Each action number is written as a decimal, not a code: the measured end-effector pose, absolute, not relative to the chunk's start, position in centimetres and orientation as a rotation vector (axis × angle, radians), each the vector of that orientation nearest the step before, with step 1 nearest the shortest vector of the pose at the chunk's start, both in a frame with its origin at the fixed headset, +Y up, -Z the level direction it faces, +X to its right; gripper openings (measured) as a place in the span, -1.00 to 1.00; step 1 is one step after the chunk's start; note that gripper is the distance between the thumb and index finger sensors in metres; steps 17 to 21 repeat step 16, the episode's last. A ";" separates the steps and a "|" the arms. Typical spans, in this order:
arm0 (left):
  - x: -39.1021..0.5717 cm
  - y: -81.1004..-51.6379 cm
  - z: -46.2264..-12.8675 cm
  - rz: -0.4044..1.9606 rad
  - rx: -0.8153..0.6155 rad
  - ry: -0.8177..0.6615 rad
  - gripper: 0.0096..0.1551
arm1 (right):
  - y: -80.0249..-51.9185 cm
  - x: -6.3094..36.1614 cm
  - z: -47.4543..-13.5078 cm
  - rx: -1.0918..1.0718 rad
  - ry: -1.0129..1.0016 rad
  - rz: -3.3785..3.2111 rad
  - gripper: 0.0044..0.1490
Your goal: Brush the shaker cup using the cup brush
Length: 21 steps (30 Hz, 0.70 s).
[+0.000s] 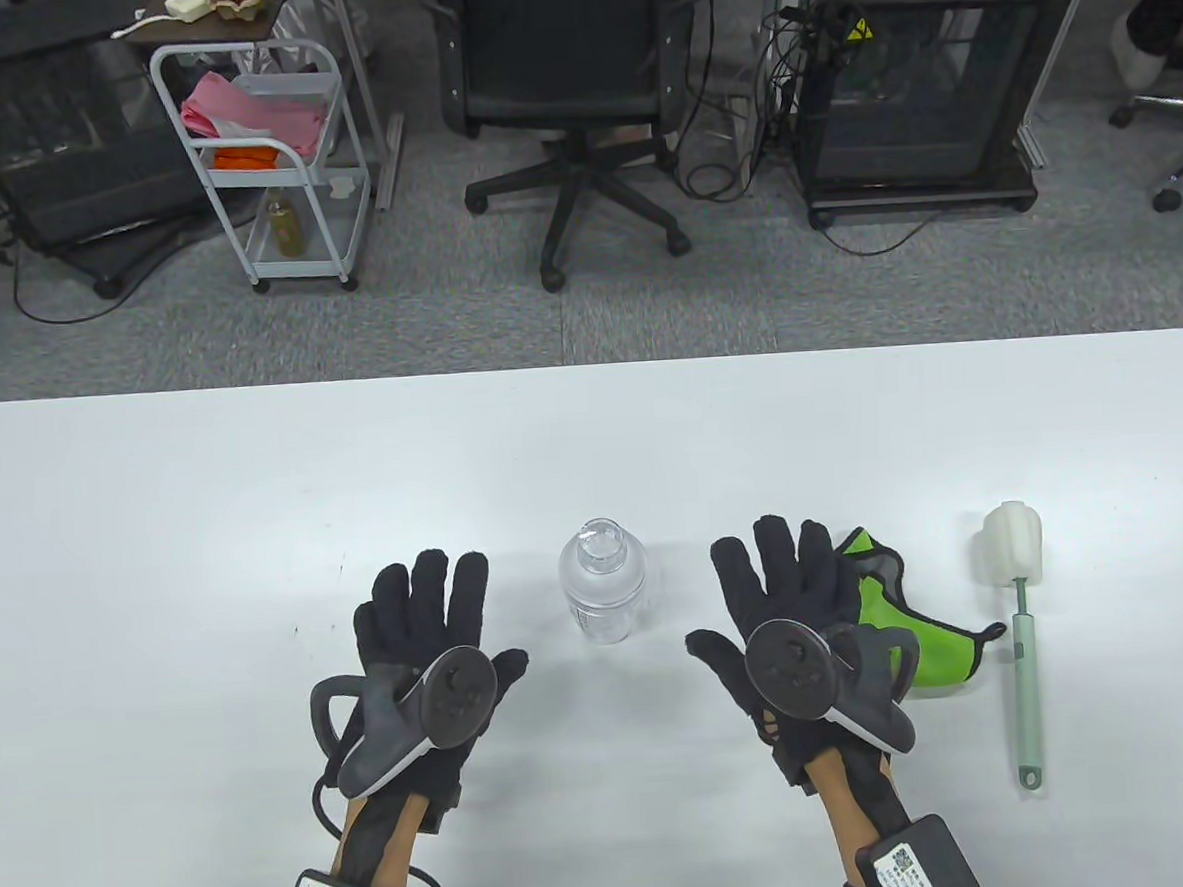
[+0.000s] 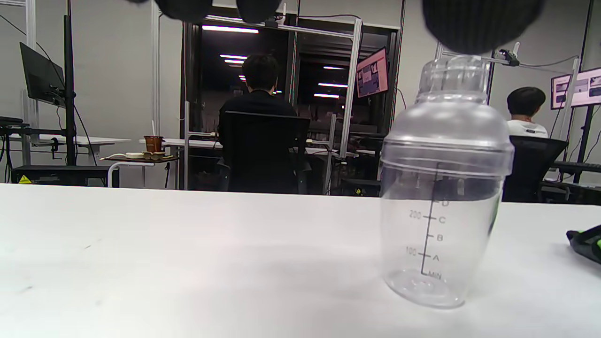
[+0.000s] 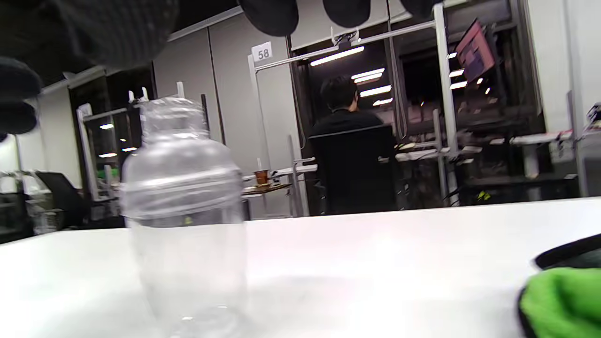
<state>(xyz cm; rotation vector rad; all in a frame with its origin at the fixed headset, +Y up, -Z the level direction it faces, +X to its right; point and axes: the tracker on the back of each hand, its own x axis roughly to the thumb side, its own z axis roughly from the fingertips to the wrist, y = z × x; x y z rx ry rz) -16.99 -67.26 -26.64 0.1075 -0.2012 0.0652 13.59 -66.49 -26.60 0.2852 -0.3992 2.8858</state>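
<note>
Both hands lie flat and empty on the table, shaker between them.
The left hand (image 1: 428, 639) and right hand (image 1: 797, 611) flank the lidded shaker (image 1: 604, 583); the brush (image 1: 1019, 628) lies far right beyond a green cloth (image 1: 888, 616). The light shaker could tip if grabbed carelessly.

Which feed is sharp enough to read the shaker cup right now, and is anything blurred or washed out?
Left wrist view: the shaker cup is sharp and its printed scale readable. Right wrist view: the whole frame is soft, the cup's edges smeared, the green cloth out of focus. Table view: even light, the clear cup faint against the white table, the cup brush crisp.
</note>
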 end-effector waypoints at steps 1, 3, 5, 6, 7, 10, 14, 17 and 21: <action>-16.9 -67.3 -26.7 0.058 0.098 -0.202 0.12 | -66.8 13.7 -26.6 0.281 -0.397 2.899 0.06; -16.9 -67.4 -26.7 0.049 0.091 -0.197 0.13 | -67.3 13.9 -26.8 0.278 -0.337 2.924 0.06; -17.0 -67.4 -26.8 0.055 0.093 -0.192 0.14 | -67.5 14.2 -26.9 0.262 -0.333 2.918 0.07; -17.1 -67.4 -26.8 0.061 0.091 -0.189 0.13 | -67.6 14.3 -26.8 0.255 -0.330 2.910 0.07; -17.1 -67.4 -26.8 0.063 0.091 -0.188 0.13 | -67.6 14.4 -26.7 0.252 -0.333 2.903 0.07; -17.0 -67.5 -26.7 0.051 0.087 -0.191 0.13 | -67.6 14.5 -26.4 0.250 -0.341 2.906 0.07; -16.8 -67.6 -26.6 0.035 0.082 -0.196 0.14 | -67.8 14.4 -26.2 0.250 -0.301 2.899 0.07; -16.8 -67.7 -26.6 0.034 0.070 -0.196 0.13 | -68.0 14.2 -26.2 0.262 -0.290 2.901 0.06; -16.8 -67.7 -26.6 0.034 0.070 -0.196 0.13 | -68.0 14.2 -26.2 0.262 -0.290 2.901 0.06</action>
